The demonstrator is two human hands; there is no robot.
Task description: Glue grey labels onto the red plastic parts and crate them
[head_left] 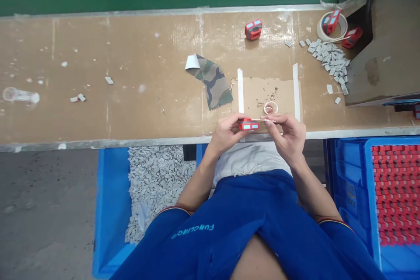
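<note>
**Left hand grips a red block while right fingers pinch a thin white strip**

The left hand (226, 133) closes around a small red block (248, 124) with pale blue panels on its face, fingers wrapped along its near end. The right hand (285, 136) is raised just beside it, with thumb and fingertips (268, 122) pressed together on a thin white strip (263, 119). The strip runs across from those fingertips to the top edge of the block.

Both hands hover at the front edge of a tan workbench (98, 74), over a cardboard sheet (265, 94) held down by two white tape bands. A small white ring (271, 107) and some dark crumbs lie on that sheet. A piece of camouflage-patterned material (213, 83) lies to its left.

Farther along the bench stand another red block (253, 29), a tape roll (332, 26) with a block resting in it, and a scatter of small grey pieces (330, 63). Below the bench, a blue crate (367, 183) holds rows of red blocks on the right, and a second blue crate (111, 210) holds grey pieces on the left.
</note>
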